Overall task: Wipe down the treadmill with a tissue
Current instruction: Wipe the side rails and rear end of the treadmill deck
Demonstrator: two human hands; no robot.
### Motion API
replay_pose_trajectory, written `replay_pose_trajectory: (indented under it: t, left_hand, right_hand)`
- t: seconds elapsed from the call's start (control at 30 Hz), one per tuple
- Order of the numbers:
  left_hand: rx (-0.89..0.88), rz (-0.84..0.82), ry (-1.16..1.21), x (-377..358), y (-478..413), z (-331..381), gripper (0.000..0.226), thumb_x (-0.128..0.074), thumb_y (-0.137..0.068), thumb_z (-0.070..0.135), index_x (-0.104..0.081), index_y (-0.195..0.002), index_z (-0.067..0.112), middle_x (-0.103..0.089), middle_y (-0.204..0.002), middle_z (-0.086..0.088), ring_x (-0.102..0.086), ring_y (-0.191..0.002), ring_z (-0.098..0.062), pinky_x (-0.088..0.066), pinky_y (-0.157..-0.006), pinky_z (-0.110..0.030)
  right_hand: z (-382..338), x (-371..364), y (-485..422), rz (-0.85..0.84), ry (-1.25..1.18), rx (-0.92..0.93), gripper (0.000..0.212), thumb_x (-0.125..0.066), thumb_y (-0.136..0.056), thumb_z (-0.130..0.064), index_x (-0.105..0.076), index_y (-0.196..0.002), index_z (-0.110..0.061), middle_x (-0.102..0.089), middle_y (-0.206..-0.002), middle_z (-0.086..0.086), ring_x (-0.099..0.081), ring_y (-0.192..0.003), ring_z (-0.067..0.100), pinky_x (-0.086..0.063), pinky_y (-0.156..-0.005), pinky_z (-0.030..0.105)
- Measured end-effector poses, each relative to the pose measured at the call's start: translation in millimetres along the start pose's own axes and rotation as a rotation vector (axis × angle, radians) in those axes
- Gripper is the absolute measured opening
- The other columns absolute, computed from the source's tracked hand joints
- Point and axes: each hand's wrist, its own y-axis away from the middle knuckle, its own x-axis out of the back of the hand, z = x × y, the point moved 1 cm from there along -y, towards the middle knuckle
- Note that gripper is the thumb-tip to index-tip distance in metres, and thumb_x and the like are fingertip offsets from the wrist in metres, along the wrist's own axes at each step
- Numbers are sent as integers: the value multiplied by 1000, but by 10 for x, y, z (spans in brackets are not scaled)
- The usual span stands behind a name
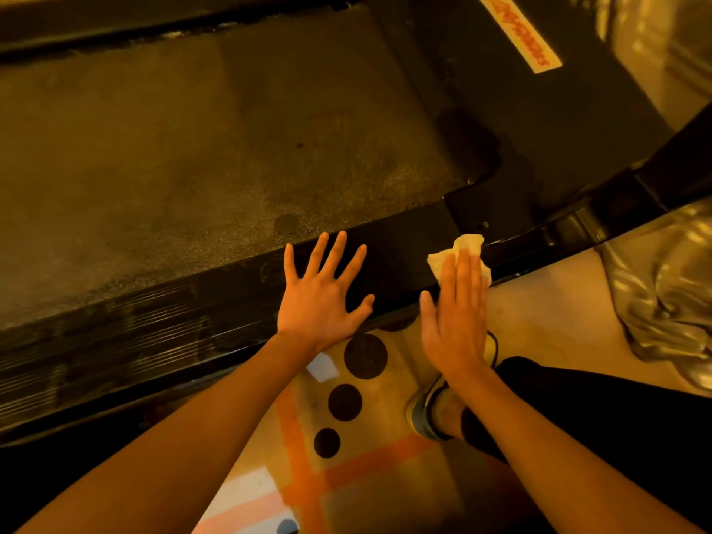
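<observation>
Head view, looking down onto a black-framed treadmill (481, 109) with a worn grey-brown running belt (200, 140). Taking its near black ribbed side rail (400, 248) as the landmark: on the rail, left hand (319, 298) laid flat, palm down, fingers straight and spread wide, holding nothing. Further along the rail toward the upright's base, right hand (454, 321) likewise palm down, fingers (462, 271) straight and close together, thumb out to the side, pressing rather than gripping. Beneath those fingers, a crumpled white paper tissue (464, 243), pinned against the rail's top near its outer edge; showing only beyond the fingertips and at either side of them, the rest hidden under the hand. Beyond the rail, the belt; past the belt's end, a pale yellow rectangular sticker (518, 32) with red lettering, too blurred to read. On the near side of the rail, a cream floor mat (370, 468) with black dots and orange stripes, a grey sneaker (422, 414) on a foot, and a crumpled silvery sheet (662, 294) off toward the rail's right-hand end.
</observation>
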Motion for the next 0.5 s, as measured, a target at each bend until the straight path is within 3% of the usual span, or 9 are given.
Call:
replay_pose_trajectory:
  t: [0.13, 0.23, 0.37, 0.5]
  left_hand:
    - [10, -31, 2, 36, -2, -9, 79, -14, -96, 76, -5, -165, 39, 4, -174, 0, 13, -160, -25, 10, -122, -67]
    - [14, -57, 45, 84, 16, -33, 79, -13, -95, 75, -10, -165, 39, 2, -174, 0, 11, -160, -23, 10, -124, -63]
    - [34, -60, 88, 254, 104, -131, 80, -6, -94, 74, -12, -165, 37, 1, -174, -2, 8, -160, -23, 7, -126, -58]
    - [92, -26, 32, 507, 329, -533, 83, -3, -93, 74, -18, -165, 33, -5, -174, -5, 2, -160, -26, 4, -127, -57]
  right_hand:
    - [-283, -75, 17, -96, -30, 228, 73, -12, -110, -53, -23, -162, -3, -17, -171, 16, -7, -161, 29, -13, -130, 50]
    - [-292, -13, -100, -113, -82, 201, 76, -12, -109, -56, -38, -155, -2, -35, -163, 17, -24, -156, 32, -23, -127, 50]
    - [-392, 160, -270, -64, -132, 247, 70, -16, -107, -57, -55, -133, -5, -56, -134, 15, -50, -130, 34, -38, -116, 51]
    - [-903, 154, -425, -9, -151, 386, 56, -26, -108, -50, -61, -114, -7, -60, -112, 11, -55, -106, 29, -42, -102, 46]
